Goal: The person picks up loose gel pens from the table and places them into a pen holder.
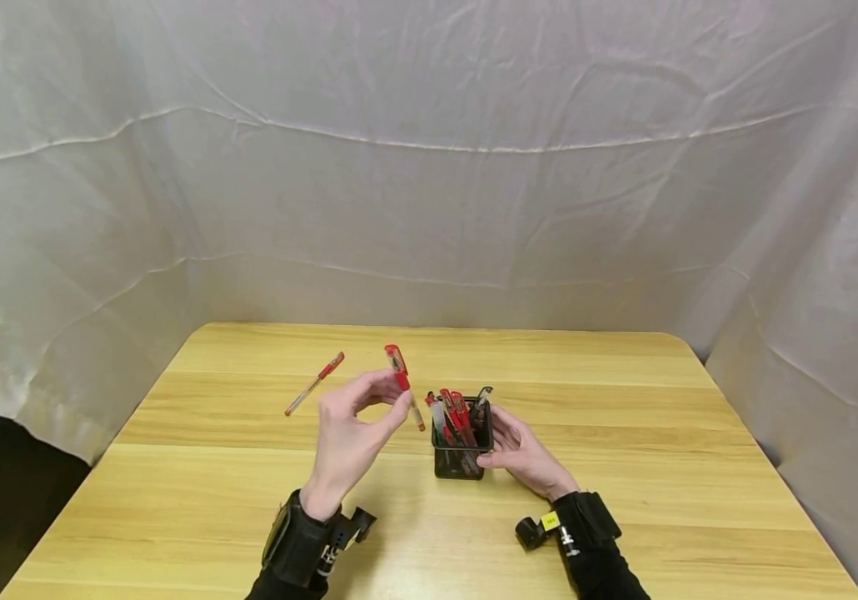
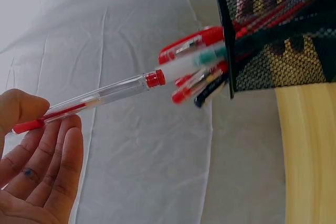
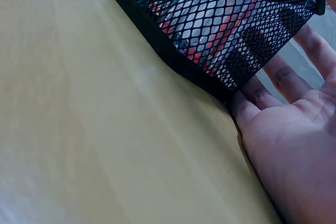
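Note:
My left hand (image 1: 354,433) pinches a red-capped gel pen (image 1: 397,363) between thumb and fingers, held tilted above the table to the left of a black mesh pen holder (image 1: 459,463). In the left wrist view the clear barrel of this pen (image 2: 118,92) points toward the holder's mouth. Several pens (image 1: 461,414), mostly red-capped, stand in the holder, along with black and pale ones. Around the holder's right side my right hand (image 1: 525,460) grips it, thumb in front and fingers behind. The right wrist view shows those fingers (image 3: 283,74) against the mesh.
Another red-capped pen (image 1: 314,384) lies slantwise on the wooden table (image 1: 646,417), left of the held one. Pale cloth (image 1: 429,208) hangs behind the table and along both sides.

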`<act>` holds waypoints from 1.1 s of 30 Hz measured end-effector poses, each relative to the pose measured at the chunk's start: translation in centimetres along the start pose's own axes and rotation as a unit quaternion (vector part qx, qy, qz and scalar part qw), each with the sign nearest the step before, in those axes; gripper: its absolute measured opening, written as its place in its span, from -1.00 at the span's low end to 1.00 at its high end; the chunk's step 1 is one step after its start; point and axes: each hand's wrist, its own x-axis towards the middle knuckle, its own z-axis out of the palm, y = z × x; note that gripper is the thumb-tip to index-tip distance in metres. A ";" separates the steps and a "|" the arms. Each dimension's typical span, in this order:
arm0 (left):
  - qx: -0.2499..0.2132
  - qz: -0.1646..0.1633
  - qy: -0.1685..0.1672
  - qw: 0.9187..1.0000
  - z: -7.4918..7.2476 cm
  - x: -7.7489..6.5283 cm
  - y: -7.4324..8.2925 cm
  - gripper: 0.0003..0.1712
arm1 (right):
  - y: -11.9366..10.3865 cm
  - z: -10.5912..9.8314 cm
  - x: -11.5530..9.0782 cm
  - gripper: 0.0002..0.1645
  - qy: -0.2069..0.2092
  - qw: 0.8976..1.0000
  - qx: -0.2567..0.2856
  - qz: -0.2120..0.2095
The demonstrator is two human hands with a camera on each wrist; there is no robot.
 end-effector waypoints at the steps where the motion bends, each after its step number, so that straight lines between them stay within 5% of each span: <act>1: 0.000 -0.003 -0.004 1.000 0.1 0.0 0.1 -0.76 | 0.0 0.0 0.0 0.25 0.001 1.000 -0.001 0.000; 17: 0.015 -0.015 -0.050 0.999 2.1 -0.5 0.4 -0.77 | 0.0 0.1 0.0 0.19 -0.005 1.000 0.006 -0.024; 33: 0.059 0.018 -0.107 0.992 3.6 -1.2 0.5 -0.71 | -0.1 0.2 0.1 0.13 -0.006 1.000 -0.002 -0.030</act>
